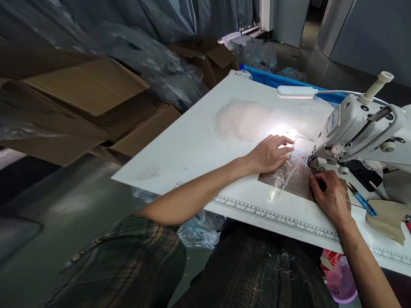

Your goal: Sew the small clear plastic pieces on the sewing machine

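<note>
My left hand (269, 154) lies flat with fingers stretched out on a clear plastic sheet with red dots (293, 173), close to the needle area of a white sewing machine (359, 128). My right hand (330, 194) pinches the near right edge of the same sheet, fingers curled. The sheet rests on a brown panel set into the white table (199, 141). A small lamp (297, 91) on a flexible arm lights the spot brightly.
Blue-handled snips (362, 199) lie right of my right hand. A heap of pale filmy material (250, 119) sits behind the sheet. A printed ruler (272, 216) runs along the table's front edge. Open cardboard boxes (90, 102) and plastic wrap stand at left.
</note>
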{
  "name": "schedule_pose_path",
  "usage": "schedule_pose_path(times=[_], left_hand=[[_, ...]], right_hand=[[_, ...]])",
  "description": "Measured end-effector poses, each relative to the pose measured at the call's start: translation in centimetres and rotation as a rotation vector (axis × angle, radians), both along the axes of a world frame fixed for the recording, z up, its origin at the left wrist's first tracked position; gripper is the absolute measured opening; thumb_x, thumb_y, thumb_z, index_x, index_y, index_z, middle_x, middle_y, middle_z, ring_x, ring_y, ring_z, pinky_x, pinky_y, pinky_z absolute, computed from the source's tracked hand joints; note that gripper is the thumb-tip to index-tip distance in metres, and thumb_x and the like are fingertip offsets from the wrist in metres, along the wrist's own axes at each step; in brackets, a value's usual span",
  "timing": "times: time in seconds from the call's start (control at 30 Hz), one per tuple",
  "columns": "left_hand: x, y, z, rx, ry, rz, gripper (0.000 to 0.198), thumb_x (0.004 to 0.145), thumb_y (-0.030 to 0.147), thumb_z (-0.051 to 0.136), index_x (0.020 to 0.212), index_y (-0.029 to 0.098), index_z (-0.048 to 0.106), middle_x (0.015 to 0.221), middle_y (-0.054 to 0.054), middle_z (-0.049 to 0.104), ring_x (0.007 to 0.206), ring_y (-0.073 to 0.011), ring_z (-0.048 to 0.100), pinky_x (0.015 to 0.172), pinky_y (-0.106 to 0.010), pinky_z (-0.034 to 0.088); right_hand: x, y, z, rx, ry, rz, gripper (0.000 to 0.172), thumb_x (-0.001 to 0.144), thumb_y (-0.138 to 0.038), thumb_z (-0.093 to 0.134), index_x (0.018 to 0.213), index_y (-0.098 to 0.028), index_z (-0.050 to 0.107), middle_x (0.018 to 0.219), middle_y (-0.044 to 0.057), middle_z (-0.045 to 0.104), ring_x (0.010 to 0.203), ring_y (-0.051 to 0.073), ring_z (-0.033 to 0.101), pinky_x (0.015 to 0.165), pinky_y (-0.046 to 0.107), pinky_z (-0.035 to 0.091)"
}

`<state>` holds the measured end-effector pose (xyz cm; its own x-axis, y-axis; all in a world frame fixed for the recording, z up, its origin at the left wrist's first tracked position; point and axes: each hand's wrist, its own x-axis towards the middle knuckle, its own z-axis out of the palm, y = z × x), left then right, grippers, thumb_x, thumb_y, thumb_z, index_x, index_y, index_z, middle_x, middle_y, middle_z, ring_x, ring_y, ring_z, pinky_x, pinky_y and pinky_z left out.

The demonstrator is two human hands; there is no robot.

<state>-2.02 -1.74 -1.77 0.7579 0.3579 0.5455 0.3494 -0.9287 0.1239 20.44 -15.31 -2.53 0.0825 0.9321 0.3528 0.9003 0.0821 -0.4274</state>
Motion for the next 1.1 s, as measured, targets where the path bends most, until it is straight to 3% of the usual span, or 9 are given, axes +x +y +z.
schedule_pose_path(times=[0.17,0.27,0.4,0.63,0.77,0.87,0.93,1.03,1.1], left_hand=[[2.1,-1.4,0.8,0.035,0.022,-0.205,0.028,0.102,0.016,0.039,0.108,0.019,0.067,0.109,-0.009,0.071,0.094,-0.0166,0.064,0.080,-0.035,0.049],[3.4,-0.6,1.4,0.014,0.122,-0.378,0.031,0.102,0.015,0.040,0.102,0.022,0.070,0.104,-0.005,0.073,0.092,-0.0151,0.065,0.086,-0.034,0.047],[5.1,1.0,1.4,-0.066,0.209,-0.523,0.033,0.097,0.009,0.044,0.095,0.026,0.073,0.105,-0.001,0.073,0.089,-0.0140,0.064,0.087,-0.031,0.044],[5.4,1.4,0.4,-0.180,0.240,-0.451,0.017,0.095,0.026,0.057,0.096,0.022,0.073,0.101,-0.007,0.069,0.087,-0.0164,0.061,0.080,-0.031,0.044],[3.9,0.5,2.3,-0.147,0.255,-0.446,0.018,0.094,0.020,0.051,0.090,0.020,0.068,0.108,-0.006,0.069,0.097,-0.0179,0.061,0.097,-0.039,0.038],[2.9,-0.7,4.0,-0.148,0.308,-0.452,0.017,0.091,0.015,0.047,0.088,0.019,0.063,0.088,-0.003,0.070,0.084,-0.0159,0.061,0.105,-0.044,0.033],[2.4,-1.5,4.8,-0.200,0.327,-0.460,0.016,0.091,0.014,0.046,0.087,0.019,0.061,0.078,-0.001,0.068,0.075,-0.0143,0.060,0.100,-0.041,0.037],[1.6,-2.7,5.6,-0.352,0.296,-0.501,0.015,0.092,0.015,0.048,0.091,0.017,0.062,0.079,-0.003,0.068,0.073,-0.0135,0.060,0.082,-0.031,0.045],[1.2,-3.1,5.9,-0.488,0.273,-0.490,0.013,0.091,0.018,0.052,0.095,0.016,0.064,0.080,-0.003,0.069,0.071,-0.0126,0.060,0.070,-0.026,0.045]], right_hand=[[0.4,0.3,1.0,-0.017,-0.007,0.042,0.033,0.093,-0.046,0.048,0.097,-0.019,0.067,0.087,0.008,0.067,0.075,0.020,0.061,0.068,0.034,0.049],[1.4,0.1,1.9,-0.054,-0.136,-0.029,0.033,0.091,-0.043,0.049,0.106,-0.020,0.068,0.094,0.010,0.066,0.076,0.023,0.061,0.065,0.035,0.048],[2.3,-0.9,2.9,-0.014,-0.134,-0.039,0.029,0.091,-0.039,0.049,0.096,-0.020,0.070,0.099,0.011,0.067,0.080,0.023,0.063,0.063,0.034,0.048],[1.6,-3.0,2.7,0.107,0.015,0.094,0.023,0.094,-0.030,0.049,0.097,-0.021,0.070,0.098,0.010,0.068,0.089,0.021,0.066,0.076,0.036,0.055],[0.4,-3.0,2.8,0.031,0.088,0.209,0.026,0.094,-0.038,0.053,0.108,-0.022,0.069,0.106,0.011,0.067,0.099,0.023,0.065,0.082,0.039,0.056],[-1.0,-2.4,2.8,-0.016,0.118,0.277,0.034,0.092,-0.043,0.056,0.116,-0.022,0.066,0.113,0.012,0.065,0.103,0.025,0.064,0.086,0.041,0.056],[-1.9,-2.0,2.7,-0.026,0.157,0.314,0.035,0.090,-0.044,0.057,0.114,-0.021,0.065,0.113,0.013,0.064,0.102,0.025,0.064,0.086,0.041,0.055],[-3.0,-1.7,2.8,-0.062,0.285,0.375,0.019,0.091,-0.037,0.054,0.092,-0.021,0.066,0.102,0.010,0.067,0.093,0.021,0.065,0.079,0.035,0.054],[-3.3,-1.8,2.9,-0.154,0.395,0.415,0.019,0.092,-0.032,0.051,0.081,-0.021,0.062,0.089,0.006,0.067,0.080,0.017,0.063,0.071,0.030,0.052]])
